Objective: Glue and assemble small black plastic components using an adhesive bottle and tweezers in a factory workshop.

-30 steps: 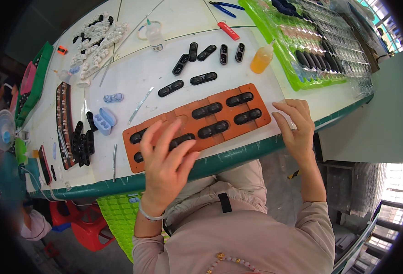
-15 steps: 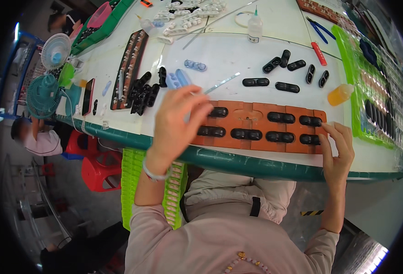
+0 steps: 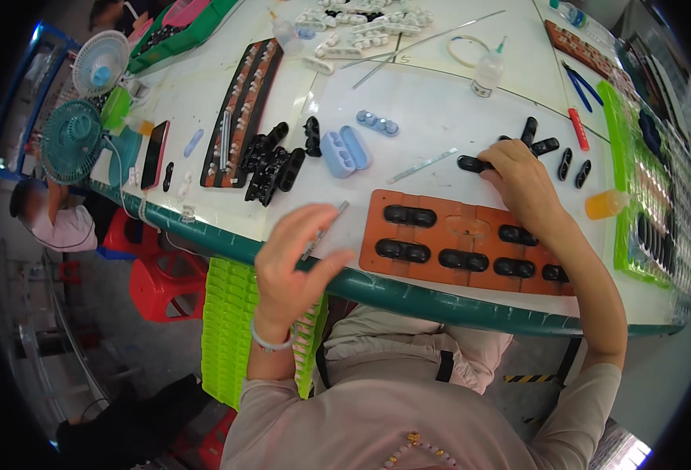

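Your left hand [image 3: 294, 262] hangs over the near edge of the counter [image 3: 439, 117], its grip pinched on a thin metal rod [image 3: 323, 229] that slants up toward the counter's middle. Your right hand [image 3: 522, 184] reaches out over the far edge of the orange tray [image 3: 459, 231], and its fingers are closed on a black oval piece [image 3: 475, 164] that lies on the counter just beyond that tray. The tray sits along the near edge, right of centre, and carries several black oval pieces in its recesses; some recesses show bare. More loose black pieces [image 3: 553, 149] lie just beyond your right hand, toward the far right. A light blue case [image 3: 344, 151] lies open near the counter's middle, with a heap of black parts [image 3: 271, 164] beside it toward the left edge. A long dark tray [image 3: 239, 110] runs along the left side. A small orange bottle [image 3: 605, 204] stands near the right edge, against a green tray [image 3: 623, 157].
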Available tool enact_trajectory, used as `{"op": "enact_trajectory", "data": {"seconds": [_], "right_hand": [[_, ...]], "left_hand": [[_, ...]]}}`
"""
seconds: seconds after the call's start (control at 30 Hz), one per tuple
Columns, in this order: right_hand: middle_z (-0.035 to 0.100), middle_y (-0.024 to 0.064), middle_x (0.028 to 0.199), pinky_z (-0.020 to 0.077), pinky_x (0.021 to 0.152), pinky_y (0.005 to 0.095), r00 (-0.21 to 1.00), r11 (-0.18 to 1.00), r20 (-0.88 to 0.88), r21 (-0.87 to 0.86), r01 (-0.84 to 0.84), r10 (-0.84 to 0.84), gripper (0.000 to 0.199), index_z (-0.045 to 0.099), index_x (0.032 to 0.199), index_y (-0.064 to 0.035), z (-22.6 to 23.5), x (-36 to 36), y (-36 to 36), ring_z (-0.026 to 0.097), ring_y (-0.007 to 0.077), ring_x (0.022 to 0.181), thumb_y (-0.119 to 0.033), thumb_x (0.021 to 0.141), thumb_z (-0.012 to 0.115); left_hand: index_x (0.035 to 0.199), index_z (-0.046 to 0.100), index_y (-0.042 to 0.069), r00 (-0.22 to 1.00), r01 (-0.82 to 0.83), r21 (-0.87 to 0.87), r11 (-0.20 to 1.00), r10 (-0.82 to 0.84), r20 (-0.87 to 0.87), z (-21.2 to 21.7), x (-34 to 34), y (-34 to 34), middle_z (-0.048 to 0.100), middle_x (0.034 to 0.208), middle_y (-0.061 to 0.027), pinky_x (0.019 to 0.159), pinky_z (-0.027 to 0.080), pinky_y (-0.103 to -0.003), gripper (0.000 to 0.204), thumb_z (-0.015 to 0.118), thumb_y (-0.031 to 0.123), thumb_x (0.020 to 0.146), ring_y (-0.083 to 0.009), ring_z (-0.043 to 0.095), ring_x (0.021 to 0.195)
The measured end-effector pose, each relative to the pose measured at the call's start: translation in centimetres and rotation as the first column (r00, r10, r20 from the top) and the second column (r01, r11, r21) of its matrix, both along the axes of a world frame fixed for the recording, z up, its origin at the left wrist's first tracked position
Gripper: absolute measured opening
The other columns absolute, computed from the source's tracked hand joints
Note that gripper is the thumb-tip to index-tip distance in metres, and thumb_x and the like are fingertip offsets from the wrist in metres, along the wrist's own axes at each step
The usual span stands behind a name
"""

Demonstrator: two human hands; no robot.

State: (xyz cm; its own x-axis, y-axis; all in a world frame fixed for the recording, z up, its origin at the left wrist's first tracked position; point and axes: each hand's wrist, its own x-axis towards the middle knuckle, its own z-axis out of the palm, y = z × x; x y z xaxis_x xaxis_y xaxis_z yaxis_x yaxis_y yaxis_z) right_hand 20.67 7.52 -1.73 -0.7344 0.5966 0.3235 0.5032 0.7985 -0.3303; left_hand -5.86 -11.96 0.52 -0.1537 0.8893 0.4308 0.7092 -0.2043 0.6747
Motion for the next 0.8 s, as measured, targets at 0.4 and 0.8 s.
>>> {"op": "enact_trajectory", "data": {"seconds": [0.4, 0.8], "right_hand": [[0.057, 0.0125, 0.096, 0.0484, 0.08, 0.0385, 0.997, 0.98, 0.046, -0.195, -0.048, 0.058, 0.025, 0.061, 0.101, -0.0016, 3.3, -0.9, -5.8, 0.057, 0.032, 0.093, -0.001, 0.076, 0.066], [0.059, 0.0102, 0.099, 0.0521, 0.078, 0.0367, 0.996, 0.972, 0.087, -0.236, -0.007, 0.028, 0.021, 0.066, 0.099, 0.0007, 3.2, 0.4, -6.7, 0.06, 0.0269, 0.093, -0.003, 0.078, 0.07]], "left_hand": [[0.144, 0.03, 0.0, 0.946, 0.197, -0.067, 0.978, -0.172, 0.274, -3.9, 2.5, -0.8, 0.029, 0.148, -0.0231, 0.101, 0.044, -0.043, 0.101, 0.089, 0.021, 0.065, -0.0358, 0.038, 0.133], [0.142, 0.03, -0.004, 0.977, 0.137, -0.072, 0.988, -0.122, 0.174, -4.1, 4.1, -0.8, 0.029, 0.147, -0.0258, 0.105, 0.038, -0.046, 0.094, 0.085, 0.019, 0.069, -0.0413, 0.034, 0.135]]}}
